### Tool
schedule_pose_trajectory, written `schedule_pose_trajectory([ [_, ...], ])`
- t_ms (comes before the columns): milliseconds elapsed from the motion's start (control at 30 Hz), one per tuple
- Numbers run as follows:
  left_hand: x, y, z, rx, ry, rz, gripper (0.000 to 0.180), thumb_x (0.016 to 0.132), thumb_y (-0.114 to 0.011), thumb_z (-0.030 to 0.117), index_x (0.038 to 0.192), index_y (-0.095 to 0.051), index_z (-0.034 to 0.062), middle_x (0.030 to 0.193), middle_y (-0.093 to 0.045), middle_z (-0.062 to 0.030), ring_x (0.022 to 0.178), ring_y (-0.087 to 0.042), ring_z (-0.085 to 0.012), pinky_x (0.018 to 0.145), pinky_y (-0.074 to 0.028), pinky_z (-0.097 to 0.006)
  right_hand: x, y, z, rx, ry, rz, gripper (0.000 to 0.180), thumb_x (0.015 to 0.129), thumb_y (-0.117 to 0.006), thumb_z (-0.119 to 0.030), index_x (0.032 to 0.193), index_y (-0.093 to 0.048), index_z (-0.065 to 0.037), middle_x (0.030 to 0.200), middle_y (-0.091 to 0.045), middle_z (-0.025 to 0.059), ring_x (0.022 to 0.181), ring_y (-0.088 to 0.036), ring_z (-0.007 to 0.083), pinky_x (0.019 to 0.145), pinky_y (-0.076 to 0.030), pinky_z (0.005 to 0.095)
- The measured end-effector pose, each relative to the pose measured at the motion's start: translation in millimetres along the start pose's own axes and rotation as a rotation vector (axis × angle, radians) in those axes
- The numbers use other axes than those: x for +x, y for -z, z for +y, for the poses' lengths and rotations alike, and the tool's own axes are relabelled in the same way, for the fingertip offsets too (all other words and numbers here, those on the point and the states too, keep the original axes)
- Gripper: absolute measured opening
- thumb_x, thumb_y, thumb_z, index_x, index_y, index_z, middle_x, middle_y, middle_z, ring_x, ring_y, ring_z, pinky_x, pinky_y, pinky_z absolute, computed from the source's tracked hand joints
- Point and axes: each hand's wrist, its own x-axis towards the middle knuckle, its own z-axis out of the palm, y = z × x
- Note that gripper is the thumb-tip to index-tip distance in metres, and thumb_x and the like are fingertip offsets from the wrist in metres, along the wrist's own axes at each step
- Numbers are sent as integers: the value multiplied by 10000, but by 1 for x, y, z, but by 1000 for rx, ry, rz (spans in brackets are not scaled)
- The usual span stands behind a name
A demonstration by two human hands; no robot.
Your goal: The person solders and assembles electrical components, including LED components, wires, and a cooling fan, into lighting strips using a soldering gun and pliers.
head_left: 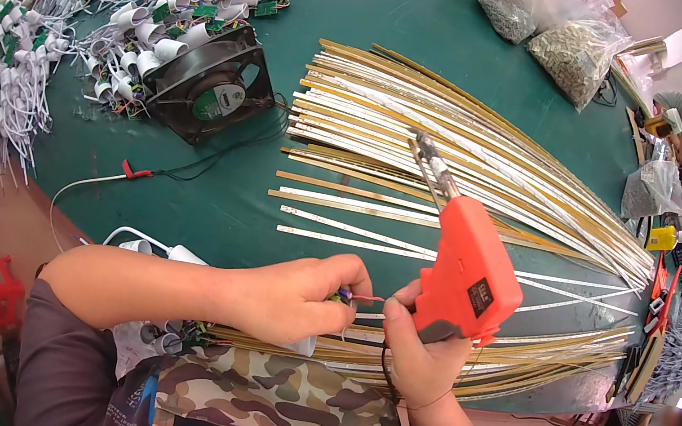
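My left hand is closed around a small wired part, mostly hidden by the fingers; a white cup-like piece shows just below the hand. From it a short red wire reaches across to the thumb and fingertips of my right hand. That hand grips a red soldering gun, whose metal tip points up and away over the strips. Flat white and tan strips lie fanned across the green table beyond both hands. More strips lie near the table's front edge.
A black square fan stands left of the strips, trailing a cable with a red clip. Behind it is a heap of white caps with wires and green boards. Bags of small parts lie at the far right. Other people sit along the right.
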Motion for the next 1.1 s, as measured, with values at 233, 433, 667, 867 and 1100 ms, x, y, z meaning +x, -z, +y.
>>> schedule_pose_trajectory([
  [233,7,-1,-2,-541,-18,203,156,968,-540,73,1104,-498,8,957,-630,-81,825,-589,-133,751,-507,-287,-17,-3,4,11,-35,-22,386,824,-682,69,1169,-518,10,969,-588,59,796,-583,110,707,-488,256],
  [433,8,-10,-9,-613,-93,192,138,998,-548,60,1123,-502,23,998,-658,-98,838,-602,-115,769,-519,-285,-14,-6,10,-135,58,-146,265,841,-695,41,1066,-560,2,876,-592,25,822,-583,115,782,-490,285],
  [667,2,-6,0,-381,-53,152,123,983,-594,126,1040,-579,18,872,-592,-25,758,-576,-74,673,-498,-261,-9,-2,2,-107,39,25,326,846,-665,51,1144,-538,16,865,-608,31,781,-580,112,749,-482,273],
  [867,1,2,-6,231,-469,340,116,911,-649,110,950,-613,7,853,-609,-87,727,-595,-181,684,-491,-338,-7,1,-5,-1,6,-9,279,852,-661,44,1104,-544,14,866,-610,34,770,-574,110,766,-471,286],
  [1100,-57,41,59,432,-391,409,57,865,-661,26,855,-607,11,799,-608,-49,701,-579,-141,648,-468,-295,-19,10,2,49,23,-43,436,820,-642,94,1229,-504,30,912,-608,79,779,-582,135,706,-493,278],
])
